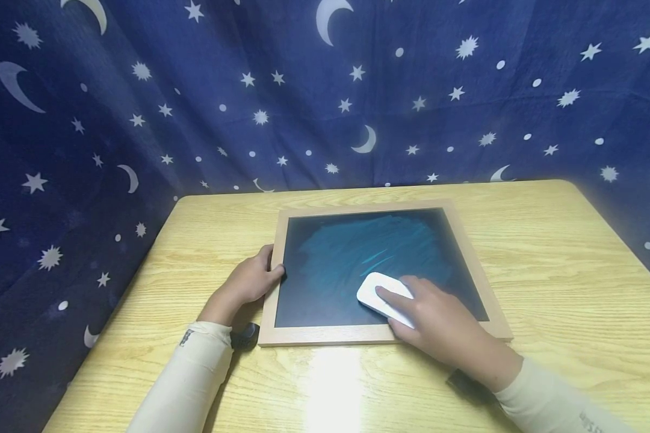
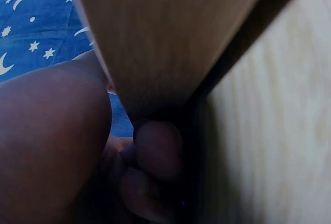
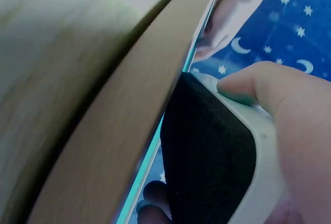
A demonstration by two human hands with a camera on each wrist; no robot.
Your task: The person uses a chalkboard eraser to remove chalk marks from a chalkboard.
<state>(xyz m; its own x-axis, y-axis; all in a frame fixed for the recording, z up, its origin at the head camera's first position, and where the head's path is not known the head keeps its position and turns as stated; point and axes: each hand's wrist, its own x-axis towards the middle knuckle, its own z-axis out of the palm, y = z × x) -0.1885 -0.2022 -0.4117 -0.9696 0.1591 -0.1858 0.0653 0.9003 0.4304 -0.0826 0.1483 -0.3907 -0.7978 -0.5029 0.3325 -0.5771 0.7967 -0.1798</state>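
Note:
A small chalkboard [image 1: 325, 264] in a pale wooden frame [image 1: 330, 335] lies on the table, its dark surface smeared with teal chalk and a few brighter strokes near the middle. My left hand [image 1: 249, 279] grips the frame's left side, thumb over the top edge; the left wrist view shows the fingers [image 2: 158, 149] curled at the frame's outer side. In my right hand [image 1: 439, 313] is a white chalkboard eraser [image 1: 376, 291], held between thumb and fingers over the lower right part of the board. Its black felt pad [image 3: 207, 151] faces the board in the right wrist view.
The board sits on a light wood-grain table [image 1: 563, 270] with rounded far corners. A dark blue curtain [image 1: 303, 60] with moons and stars hangs behind the table and along its left side. Bright glare shows on the table in front of the frame.

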